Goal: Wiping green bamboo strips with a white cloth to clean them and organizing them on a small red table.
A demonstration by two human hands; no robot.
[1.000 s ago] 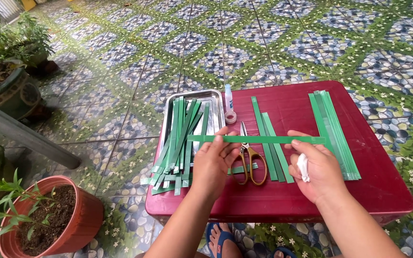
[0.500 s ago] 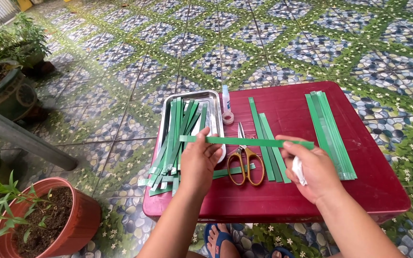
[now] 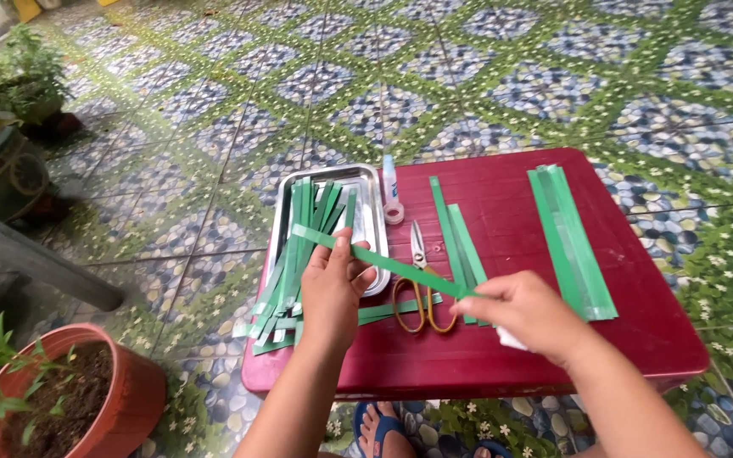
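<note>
1. Pinched at both ends: one long green strip, held slantwise above the red table, its upper-left end over the tray, its lower-right end near the scissors.
2. Left hand: fingers closed on the strip near its upper-left end, thumb on top; the hand hovers over the tray's near edge and the heap of strips.
3. Right hand: fingertips pressed together on the strip's lower-right end; a small white object is tucked under the palm, its kind not discernible.
4. Metal tray: rectangular, silver, on the table's left part; holds a loose heap of green strips that spills over its near-left edge and past the table's edge.
5. Scissors: yellow-orange handles, blades pointing away from the person; lying on the table between the two hands, beneath the held strip.
6. Glue tube: small, white with blue, just beside the tray's right rim; a small roll of tape lies at its near end.
7. Green strips, middle group: a few lying lengthwise, just right of the scissors.
8. Green strips, right group: a neat stack, well apart from the hands.
9. Terracotta pot with soil and a green plant: on the patterned tile floor, lower left.
10. Feet in blue sandals: visible below the table's near edge.
</note>
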